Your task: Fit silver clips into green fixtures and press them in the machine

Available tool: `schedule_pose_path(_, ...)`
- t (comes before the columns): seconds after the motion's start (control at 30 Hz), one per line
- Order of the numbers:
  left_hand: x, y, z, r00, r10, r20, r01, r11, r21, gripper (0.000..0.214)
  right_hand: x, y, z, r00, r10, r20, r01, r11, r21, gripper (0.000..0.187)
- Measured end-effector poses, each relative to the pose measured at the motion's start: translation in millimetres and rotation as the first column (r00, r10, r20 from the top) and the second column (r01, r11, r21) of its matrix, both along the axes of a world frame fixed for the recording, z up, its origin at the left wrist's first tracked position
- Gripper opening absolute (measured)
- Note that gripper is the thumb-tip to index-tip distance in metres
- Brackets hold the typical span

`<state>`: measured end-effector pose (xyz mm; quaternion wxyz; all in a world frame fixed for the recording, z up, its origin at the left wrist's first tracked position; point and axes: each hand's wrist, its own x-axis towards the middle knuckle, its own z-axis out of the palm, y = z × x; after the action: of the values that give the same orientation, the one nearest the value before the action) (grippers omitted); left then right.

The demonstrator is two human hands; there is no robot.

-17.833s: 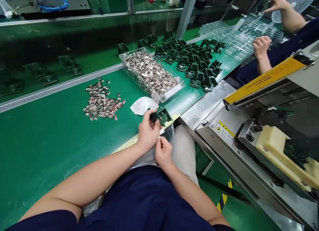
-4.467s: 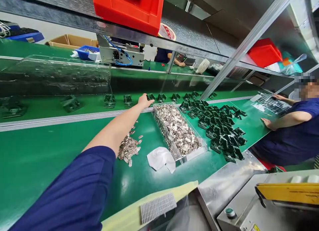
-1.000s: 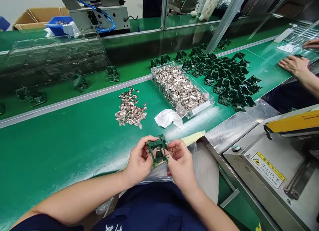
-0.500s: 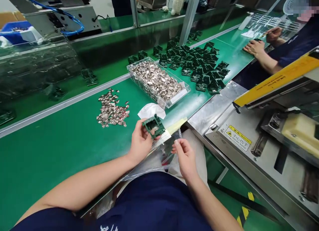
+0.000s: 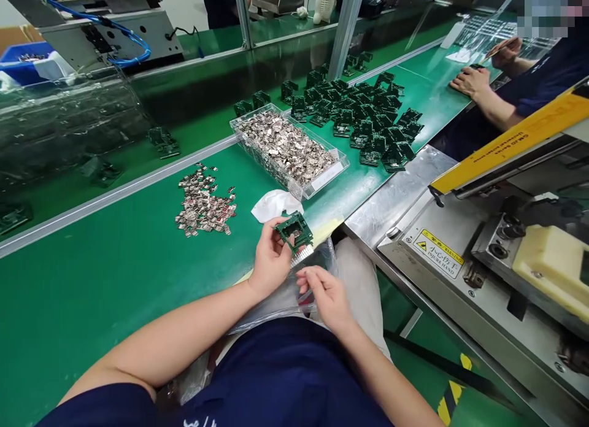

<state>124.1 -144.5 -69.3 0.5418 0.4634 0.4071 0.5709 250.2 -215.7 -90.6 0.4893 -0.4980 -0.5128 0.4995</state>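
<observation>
My left hand (image 5: 270,259) grips a small green circuit board (image 5: 294,230) above the table's near edge, just over a grey comb-like strip (image 5: 302,253). My right hand (image 5: 322,292) hovers lower, above a clear plastic bag (image 5: 280,301) in my lap; its fingers are loosely curled and I cannot make out anything in them. A loose heap of small metal parts (image 5: 202,201) lies on the green mat to the left. A clear tray (image 5: 338,167) full of the same metal parts stands beyond, with a white cloth (image 5: 275,203) in front of it.
A pile of green boards (image 5: 363,117) lies at the back right. More boards (image 5: 163,142) ride the conveyor belt behind. A press machine with a yellow bar (image 5: 506,146) stands on the right. A co-worker's hand (image 5: 470,82) rests at the far right.
My right hand has let go of the board and dropped toward the bag in my lap. My left hand alone holds the board, tilted to the right.
</observation>
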Motion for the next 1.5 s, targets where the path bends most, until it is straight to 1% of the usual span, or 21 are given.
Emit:
schedule_pose_path(0.07,0.6,-2.3,0.7,0.999,-0.021,-0.043,0.023,0.999,0.043,0.037,11.6,1.5,13.6,0.996,-0.092,0.003,0.092,0.996,0.015,0.022)
schedule_pose_path(0.13,1.8,-6.0,1.2,0.997,-0.044,-0.069,0.049,0.996,0.077,0.033,17.7,4.8,26.5,0.979,-0.2,0.028,0.196,0.976,0.093,0.014)
schedule_pose_path(0.2,3.3,-10.2,1.6,0.995,-0.072,-0.073,0.078,0.993,0.085,0.031,15.9,9.2,35.1,0.947,-0.319,0.038,0.308,0.934,0.18,0.009)
schedule_pose_path(0.3,4.9,-15.2,2.4,0.994,-0.083,-0.077,0.091,0.991,0.096,0.028,1.5,17.2,37.6,0.893,-0.448,0.045,0.421,0.866,0.269,0.005)
schedule_pose_path(0.43,4.5,-18.1,4.2,0.996,-0.032,-0.079,0.043,0.99,0.138,0.027,-19.3,28.0,32.1,0.871,-0.479,0.111,0.43,0.851,0.301,0.008)
schedule_pose_path(0.6,2.6,-20.6,5.3,0.998,-0.008,-0.065,0.018,0.987,0.16,0.03,-27.0,33.3,31.0,0.839,-0.508,0.196,0.426,0.837,0.343,0.011)
schedule_pose_path(0.73,1.7,-23.3,5.5,0.993,-0.03,-0.112,0.05,0.983,0.174,0.03,-31.2,32.0,31.6,0.858,-0.502,0.107,0.452,0.839,0.303,0.012)
schedule_pose_path(0.83,1.2,-25.0,6.6,0.99,-0.029,-0.135,0.056,0.978,0.201,0.029,-34.3,31.5,31.0,0.868,-0.485,-0.108,0.496,0.843,0.206,0.016)
schedule_pose_path(0.9,1.2,-26.0,8.7,0.989,-0.03,-0.146,0.06,0.976,0.211,0.028,-29.8,30.8,33.0,0.879,-0.425,-0.214,0.461,0.874,0.157,0.024)
schedule_pose_path(0.97,2.2,-27.5,11.9,0.984,-0.056,-0.167,0.09,0.975,0.205,0.028,-15.3,28.0,39.5,0.935,-0.31,-0.175,0.338,0.927,0.163,0.032)
schedule_pose_path(1.07,9.8,-30.9,19.9,0.957,-0.189,-0.219,0.227,0.96,0.165,0.031,25.9,13.0,57.9,0.985,-0.136,0.11,0.099,0.953,0.287,0.062)
schedule_pose_path(1.13,21.8,-31.9,28.7,0.896,-0.35,-0.272,0.398,0.906,0.143,0.033,60.8,-6.9,73.3,0.943,-0.123,0.308,-0.006,0.922,0.387,0.075)
schedule_pose_path(1.17,30.7,-30.9,34.7,0.843,-0.45,-0.294,0.504,0.852,0.142,0.035,78.8,-19.6,81.0,0.916,-0.147,0.373,-0.026,0.906,0.422,0.075)
schedule_pose_path(1.23,55.9,-24.6,50.3,0.693,-0.641,-0.33,0.711,0.684,0.164,0.044,114.3,-48.6,94.0,0.877,-0.232,0.42,0.019,0.891,0.454,0.069)
schedule_pose_path(1.27,73.1,-19.8,59.9,0.611,-0.71,-0.35,0.789,0.586,0.187,0.051,131.7,-63.9,98.9,0.863,-0.306,0.403,0.095,0.88,0.465,0.066)
schedule_pose_path(1.3,93.6,-14.7,70.5,0.544,-0.747,-0.382,0.839,0.499,0.218,0.056,149.1,-79.0,102.8,0.836,-0.418,0.355,0.215,0.845,0.489,0.064)
schedule_pose_path(1.33,117.3,-9.8,81.6,0.508,-0.748,-0.426,0.861,0.437,0.259,0.06,166.4,-93.6,105.7,0.775,-0.566,0.28,0.368,0.765,0.529,0.063)
schedule_pose_path(1.37,143.6,-5.9,92.7,0.505,-0.722,-0.474,0.863,0.401,0.308,0.062,183.6,-107.1,107.9,0.665,-0.724,0.186,0.524,0.629,0.575,0.062)
schedule_pose_path(1.43,200.6,-1.9,112.3,0.559,-0.627,-0.542,0.828,0.384,0.409,0.066,216.9,-129.1,111.4,0.367,-0.93,-0.004,0.728,0.285,0.623,0.064)
schedule_pose_path(1.47,229.1,-1.6,119.8,0.579,-0.592,-0.561,0.814,0.38,0.438,0.071,232.4,-136.9,113.0,0.256,-0.965,-0.056,0.766,0.168,0.621,0.064)
schedule_pose_path(1.5,255.7,-1.9,125.4,0.576,-0.579,-0.577,0.817,0.379,0.435,0.077,246.8,-142.2,114.6,0.197,-0.978,-0.071,0.784,0.113,0.61,0.064)
